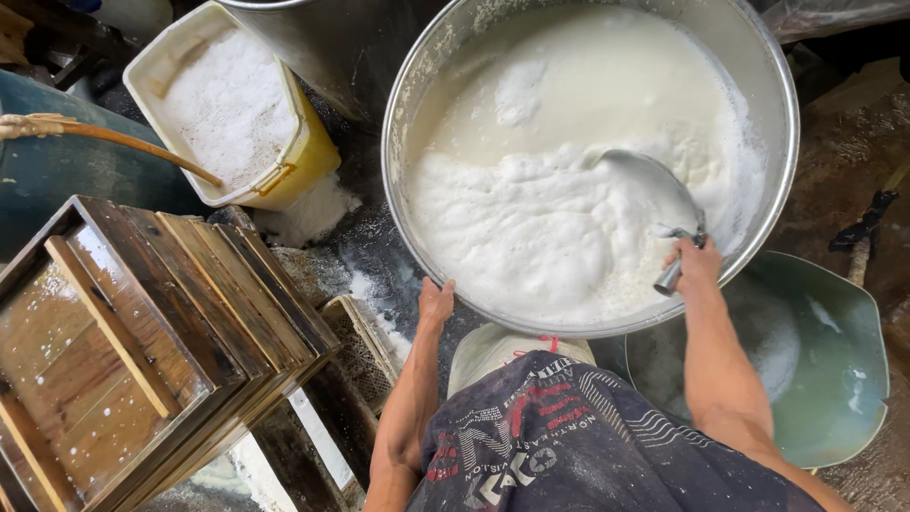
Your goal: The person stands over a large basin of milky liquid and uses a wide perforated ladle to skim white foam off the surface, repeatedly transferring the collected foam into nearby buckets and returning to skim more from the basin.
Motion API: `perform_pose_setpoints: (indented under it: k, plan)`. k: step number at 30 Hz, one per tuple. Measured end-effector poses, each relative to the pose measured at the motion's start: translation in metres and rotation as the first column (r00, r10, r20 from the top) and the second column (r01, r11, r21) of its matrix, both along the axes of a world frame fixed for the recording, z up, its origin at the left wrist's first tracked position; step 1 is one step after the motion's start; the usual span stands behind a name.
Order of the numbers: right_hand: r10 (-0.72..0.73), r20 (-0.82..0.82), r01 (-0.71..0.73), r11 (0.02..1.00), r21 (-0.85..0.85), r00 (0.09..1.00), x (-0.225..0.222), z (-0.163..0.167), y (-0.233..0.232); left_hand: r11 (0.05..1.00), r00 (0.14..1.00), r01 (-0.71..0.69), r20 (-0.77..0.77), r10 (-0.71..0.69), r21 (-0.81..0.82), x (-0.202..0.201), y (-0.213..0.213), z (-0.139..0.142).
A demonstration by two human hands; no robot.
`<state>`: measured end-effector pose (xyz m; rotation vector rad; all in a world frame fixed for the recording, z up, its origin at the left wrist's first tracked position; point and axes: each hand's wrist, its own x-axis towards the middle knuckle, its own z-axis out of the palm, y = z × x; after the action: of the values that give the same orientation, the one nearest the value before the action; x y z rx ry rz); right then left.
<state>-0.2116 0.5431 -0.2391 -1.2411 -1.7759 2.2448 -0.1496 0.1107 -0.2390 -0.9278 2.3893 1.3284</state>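
Observation:
A large round metal vat [402, 104] stands in front of me, filled with white foamy liquid [550, 228]. My right hand [697, 265] grips the handle of a metal ladle [654, 180] whose bowl rests in the foam near the vat's right side. My left hand [435, 303] rests on the vat's near rim, fingers together, holding nothing loose. A dark printed apron [569, 446] covers my front at the bottom of the view.
A yellow tub [313, 152] of white foam sits at the upper left, a stick [133, 147] reaching over it. Stacked wooden frames [142, 341] stand at the left. A green basin [834, 370] lies at the right. The ground is wet and foam-spattered.

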Motion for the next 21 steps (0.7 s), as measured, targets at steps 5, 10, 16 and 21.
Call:
perform_pose_setpoints:
  k: [5,10,16,21]
  plan:
    - [-0.110,-0.029,0.093,0.931,-0.352,0.994,-0.030,-0.005,-0.033,1.000,0.998,-0.029,0.055,0.029,-0.004,-0.002,0.005,-0.002]
    - [-0.019,0.005,0.018,0.857,-0.515,1.000,-0.098,0.011,-0.066,0.995,0.995,-0.097,0.004,0.097,0.021,-0.004,0.015,0.001]
    - [0.036,-0.066,-0.063,0.883,-0.466,0.997,-0.195,0.047,-0.107,0.991,0.993,-0.090,0.072,0.098,-0.103,-0.013,0.025,0.005]
    - [0.237,-0.148,-0.272,0.914,-0.302,0.960,-0.261,0.084,-0.143,0.985,0.985,-0.129,0.098,0.140,-0.113,-0.018,0.030,0.006]
